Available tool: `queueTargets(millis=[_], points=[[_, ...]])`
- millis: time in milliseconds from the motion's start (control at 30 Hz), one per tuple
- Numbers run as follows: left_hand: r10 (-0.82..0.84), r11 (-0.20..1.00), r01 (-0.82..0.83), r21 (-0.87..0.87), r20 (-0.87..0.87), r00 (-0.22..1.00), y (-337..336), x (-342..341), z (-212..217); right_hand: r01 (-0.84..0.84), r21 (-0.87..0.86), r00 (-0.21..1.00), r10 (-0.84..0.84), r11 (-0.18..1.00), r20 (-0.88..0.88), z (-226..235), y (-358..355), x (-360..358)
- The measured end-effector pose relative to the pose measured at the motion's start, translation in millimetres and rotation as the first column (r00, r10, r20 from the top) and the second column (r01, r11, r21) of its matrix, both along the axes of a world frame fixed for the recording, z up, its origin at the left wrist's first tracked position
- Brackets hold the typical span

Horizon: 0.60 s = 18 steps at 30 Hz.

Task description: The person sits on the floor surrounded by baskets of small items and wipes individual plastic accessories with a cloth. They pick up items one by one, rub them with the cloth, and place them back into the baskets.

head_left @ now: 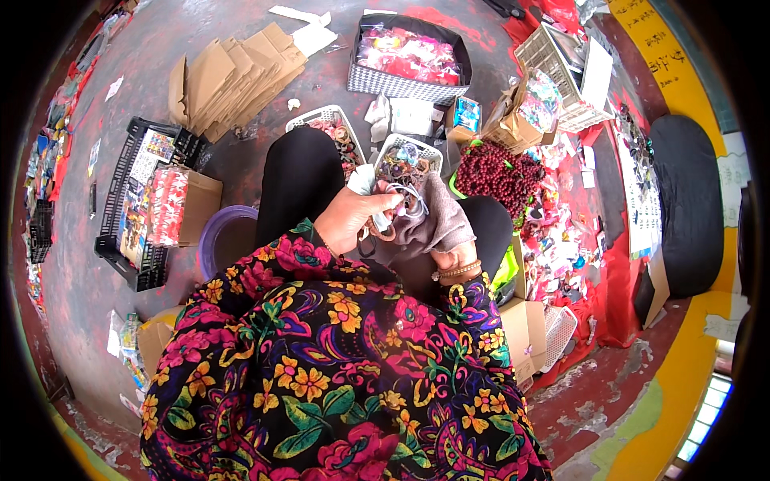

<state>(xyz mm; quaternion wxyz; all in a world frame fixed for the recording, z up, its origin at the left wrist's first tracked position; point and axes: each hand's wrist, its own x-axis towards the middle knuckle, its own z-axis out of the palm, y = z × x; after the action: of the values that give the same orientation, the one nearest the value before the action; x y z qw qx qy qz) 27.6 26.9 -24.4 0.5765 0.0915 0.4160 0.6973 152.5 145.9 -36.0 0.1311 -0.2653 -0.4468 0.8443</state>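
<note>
Over my lap, my left hand (346, 218) is closed in a pinch on several thin looped bands (411, 202), which look like hair ties, pale and brown. A whitish soft piece (362, 179) sticks up beside its fingers. My right hand (459, 255) holds a greyish-mauve cloth (437, 218), which hides its fingers. The cloth touches the bands. Just beyond my hands stands a white basket (440, 159) of similar loops and cords. To its left is another white basket (358, 135) with brown and pink bands.
A green-edged container of dark red beads (499, 178) stands right of my knees. Ahead is a patterned box (401, 84) of pink packets. At left are flattened cardboard (233, 80), a black crate (120, 192) and a purple bucket (210, 240). Red sheeting and scattered packets cover the right.
</note>
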Motion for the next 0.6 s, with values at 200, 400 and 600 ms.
queueTargets(millis=[200,400,600], points=[[-0.049,0.999,0.049,0.015,-0.036,0.998,0,5,6,0.121,-0.078,0.989,-0.127,0.990,-0.076,20,-19,-1],[-0.154,0.988,0.155,-0.013,0.025,0.988,-3,8,5,0.239,0.058,0.947,-0.246,0.969,0.207,17,-14,-2],[-0.181,0.983,0.181,-0.004,0.005,0.983,-5,2,3,0.320,-0.045,0.930,-0.305,0.946,0.205,4,-12,-1]])
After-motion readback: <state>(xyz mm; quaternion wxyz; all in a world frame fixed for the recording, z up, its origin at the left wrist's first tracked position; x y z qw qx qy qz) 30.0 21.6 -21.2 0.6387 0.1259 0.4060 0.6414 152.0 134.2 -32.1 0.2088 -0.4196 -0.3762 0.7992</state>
